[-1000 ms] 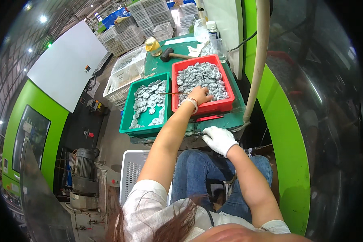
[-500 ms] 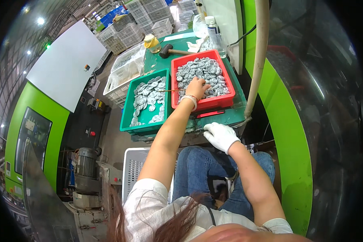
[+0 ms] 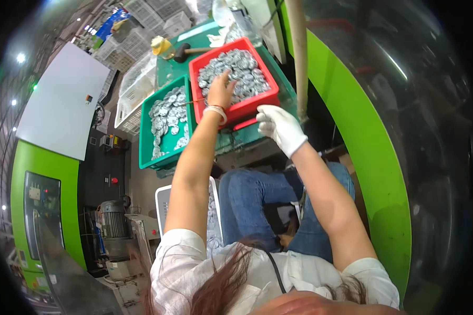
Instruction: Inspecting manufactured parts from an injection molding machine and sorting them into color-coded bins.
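Head view: grey discs [image 3: 244, 65] heaped loose in a red bin [image 3: 255, 106] on a green counter [image 3: 169, 70]; more of the same kind in a green tray [image 3: 146, 136] just beside it, on the left.

Left hand [image 3: 222, 92]: bare, above the near left part of the heap, fingers parted. No disc visible between them; whether one is pinched, cannot tell. Thin brown rod [image 3: 194, 101] by this hand, reaching toward the tray; held or merely lying there, unclear.

Right hand [image 3: 279, 126]: white-gloved, fingers loosely curled, at the counter's front edge near a red strip [image 3: 245, 124]. Palm hidden; contents unknown.

Handling (judged): each disc probably light and stiff, metal-like in look, not easily crushed. Smooth faces may slip, and neighbours would likely slide when one is lifted. Best hold: thumb and fingertip across opposite edges, choosing a disc on top of the heap. Full bin likely heavy; take it under the rim at both ends, kept level.
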### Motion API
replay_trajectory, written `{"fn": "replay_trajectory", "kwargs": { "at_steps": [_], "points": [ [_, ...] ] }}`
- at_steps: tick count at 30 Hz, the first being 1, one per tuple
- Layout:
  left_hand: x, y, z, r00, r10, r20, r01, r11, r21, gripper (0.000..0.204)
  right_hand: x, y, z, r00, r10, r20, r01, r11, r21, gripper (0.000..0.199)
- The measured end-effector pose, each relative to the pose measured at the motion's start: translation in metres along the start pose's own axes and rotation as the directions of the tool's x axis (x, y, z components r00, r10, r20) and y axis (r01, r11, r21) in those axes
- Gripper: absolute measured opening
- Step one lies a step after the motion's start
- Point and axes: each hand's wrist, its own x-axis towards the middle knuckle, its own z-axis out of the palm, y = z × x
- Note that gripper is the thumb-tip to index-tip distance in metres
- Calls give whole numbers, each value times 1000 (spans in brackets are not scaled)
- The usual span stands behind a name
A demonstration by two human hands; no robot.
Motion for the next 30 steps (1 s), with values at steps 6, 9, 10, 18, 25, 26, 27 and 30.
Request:
{"fn": "replay_trajectory", "kwargs": {
  "at_steps": [6, 9, 10, 18, 25, 26, 27, 30],
  "points": [
    [2, -13, -1, 996, 47, -72, -48, 999, -2, 45, 0, -5, 2, 999, 45, -21, -42, 989, 145, 23],
    [-1, -9, -3, 961, -273, 36, 245, 789, -564, 37, 0, -7, 3, 997, 59, -52, -51, 989, 141, 24],
    [-4, -8, -3, 971, -238, 13, 204, 800, -564, 36, 1, -7, 3, 996, 58, -74, -48, 990, 133, 24],
    [-13, 2, -6, 973, -222, -58, 214, 970, -115, 33, 6, 0, 4, 986, 100, -132, -76, 981, 177, 31],
    [-51, 82, -61, 910, -250, 331, 415, 540, -732, 31, 1, -11, 9, 993, 56, -100, -35, 979, 198, 42],
    [-68, 93, -68, 932, -126, 339, 357, 468, -808, 31, -2, -12, 9, 1000, 17, -11, -14, 969, 245, 45],
    [-83, 103, -71, 944, -127, 304, 312, 638, -704, 31, -5, -13, 9, 991, -58, 118, 21, 955, 296, 48],
    [-119, 123, -71, 992, 119, 43, -86, 883, -462, 32, -15, -11, 10, 978, 40, 205, -113, 927, 359, 53]
  ]
}}
